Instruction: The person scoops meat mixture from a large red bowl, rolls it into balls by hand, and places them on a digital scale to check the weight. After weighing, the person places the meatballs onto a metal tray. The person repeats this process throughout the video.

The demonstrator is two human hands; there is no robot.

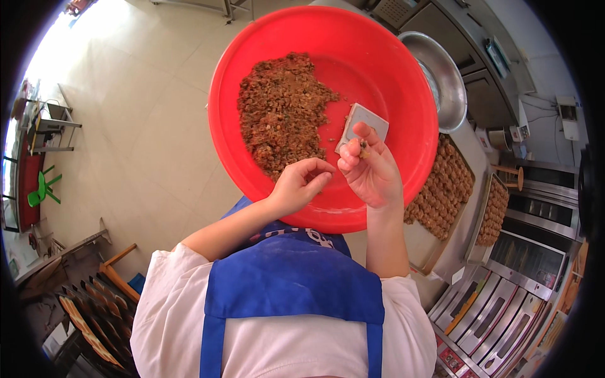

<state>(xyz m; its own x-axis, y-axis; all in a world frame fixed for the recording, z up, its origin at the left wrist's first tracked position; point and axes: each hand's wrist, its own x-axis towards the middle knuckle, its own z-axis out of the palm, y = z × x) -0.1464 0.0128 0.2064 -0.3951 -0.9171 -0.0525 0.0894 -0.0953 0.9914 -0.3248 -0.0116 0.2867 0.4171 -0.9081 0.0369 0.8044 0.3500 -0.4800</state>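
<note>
A large red plastic basin [406, 156] stands in front of me. A thick layer of brown, crumbly filling mixture [283, 113] lies over its left half. Above the basin's near part, my left hand [305, 184] has its fingers curled, thumb close to the forefinger, with nothing visible between them. Beside it on the right, my right hand [371, 165] is raised palm up, pinching a small bit of the mixture [363, 149] between thumb and fingers. Just behind that hand, a small square kitchen scale [366, 122] sits tilted in the basin, with crumbs by its edge.
A steel bowl [453, 90] stands at the basin's upper right. A large tray [432, 255] and a smaller tray [477, 255] hold rows of brown balls. Steel ovens [527, 262] line the right side. A green stool [43, 187] stands far left.
</note>
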